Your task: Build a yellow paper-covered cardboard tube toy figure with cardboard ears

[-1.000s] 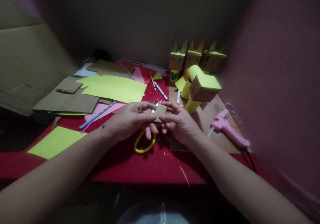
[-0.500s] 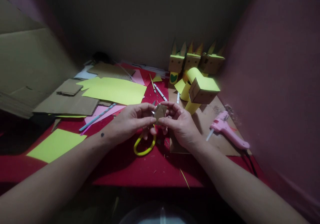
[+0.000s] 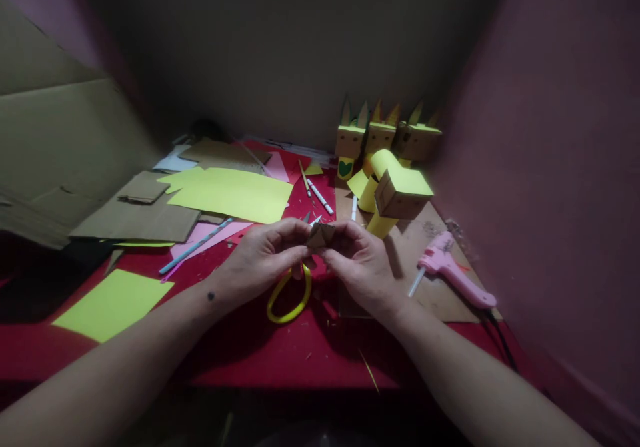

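Observation:
Between my two hands is a small piece of cardboard [image 3: 321, 235], with a darker line or fold across it. My left hand [image 3: 267, 250] pinches its left side between thumb and fingers. On the other side my right hand [image 3: 361, 255] grips its right edge the same way. Yellow-handled scissors [image 3: 289, 315] lie on the red tabletop [image 3: 240, 360] just below the hands; their blade tips show behind the fingers, and the middle is hidden.
A pink glue gun [image 3: 457, 267] rests on a cardboard sheet [image 3: 425, 300] at right. Behind it stand a yellow-topped box-headed figure [image 3: 404, 194] and several eared cardboard figures [image 3: 350, 142]. Yellow paper [image 3: 233, 194], cardboard pieces [image 3: 135, 217] and a blue striped straw [image 3: 197, 246] lie left.
The cardboard piece has been tilted and now looks shorter, with a line showing on its face. Both hands still hold it. The whole view has shifted slightly.

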